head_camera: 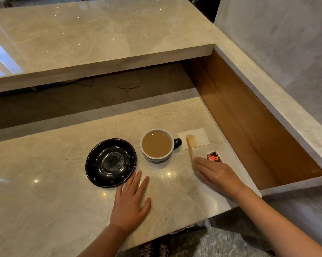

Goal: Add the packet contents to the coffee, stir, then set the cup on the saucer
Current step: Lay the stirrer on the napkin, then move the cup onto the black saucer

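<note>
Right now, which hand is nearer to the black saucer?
Left. The left hand lies flat on the counter, fingertips almost at the near edge of the saucer. The right hand is beyond the cup, by the wooden stirrer.

Bare counter lies open left of the saucer. Cup and saucer stand narrowly apart. On the right, a wooden wall hems the napkin, stick and, seemingly, a packet.

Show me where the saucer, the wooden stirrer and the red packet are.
saucer (93,164): head view, left rim.
wooden stirrer (190,149): head view, middle of the stick.
red packet (214,156): head view, printed face.
</note>
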A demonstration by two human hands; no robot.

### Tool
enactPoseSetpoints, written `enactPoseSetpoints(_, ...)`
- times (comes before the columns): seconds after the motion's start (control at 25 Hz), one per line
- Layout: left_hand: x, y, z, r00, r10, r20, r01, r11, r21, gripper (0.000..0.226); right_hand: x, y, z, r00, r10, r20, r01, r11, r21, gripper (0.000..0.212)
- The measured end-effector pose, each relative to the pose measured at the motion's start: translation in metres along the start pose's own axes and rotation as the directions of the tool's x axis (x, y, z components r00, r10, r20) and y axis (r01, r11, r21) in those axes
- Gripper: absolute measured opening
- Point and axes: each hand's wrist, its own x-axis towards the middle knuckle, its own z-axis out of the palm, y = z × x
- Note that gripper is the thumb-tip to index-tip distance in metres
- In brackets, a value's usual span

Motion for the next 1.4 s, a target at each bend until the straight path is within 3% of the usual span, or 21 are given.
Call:
enactPoseSetpoints(0.52,0.000,-0.001,0.001,1.000,0.000,0.002,0.000,1.000,0.001,0.061,-0.012,-0.009,0.001,0.966,0.107,0.237,-0.115,0.993,0.017,0.046)
enactPoseSetpoints(0.6,0.000,-0.002,0.002,1.000,-0.002,0.005,0.002,1.000,-0.003,0.061,-0.007,-0.013,-0.004,0.973,0.137,0.186,-0.143,0.989,0.021,0.037)
enactPoseSetpoints(0.72,0.000,-0.001,0.002,1.000,-0.001,0.004,0.001,1.000,-0.007,0.061,0.020,-0.030,-0.019,0.983,0.184,-0.002,-0.184,0.983,0.018,0.030)
enactPoseSetpoints(0.84,0.000,0.000,0.001,1.000,0.004,0.000,-0.004,1.000,-0.002,0.061,0.070,-0.059,-0.035,0.972,0.227,-0.058,-0.226,0.974,0.015,0.037)
enactPoseSetpoints(0.92,0.000,0.000,0.000,1.000,-0.003,-0.004,0.003,1.000,-0.005,0.060,0.105,-0.076,-0.040,0.954,0.290,0.080,-0.292,0.956,0.013,0.053)
enactPoseSetpoints(1.0,0.000,0.000,0.001,1.000,-0.014,-0.005,0.014,1.000,-0.018,0.060,0.132,-0.082,-0.037,0.877,0.345,0.334,-0.364,0.931,-0.004,0.073)
enactPoseSetpoints(1.08,0.000,0.000,0.001,1.000,-0.015,-0.003,0.015,1.000,-0.026,0.060,0.151,-0.081,-0.029,0.796,0.349,0.494,-0.356,0.931,-0.083,0.089)
enactPoseSetpoints(1.28,0.000,0.000,0.003,1.000,-0.012,-0.004,0.012,1.000,-0.023,0.060,0.178,-0.068,-0.010,0.650,0.332,0.683,-0.284,0.940,-0.188,0.106)
enactPoseSetpoints(1.4,0.000,-0.001,0.004,1.000,-0.008,-0.012,0.008,1.000,-0.020,0.060,0.188,-0.061,-0.004,0.612,0.325,0.721,-0.278,0.942,-0.188,0.107)
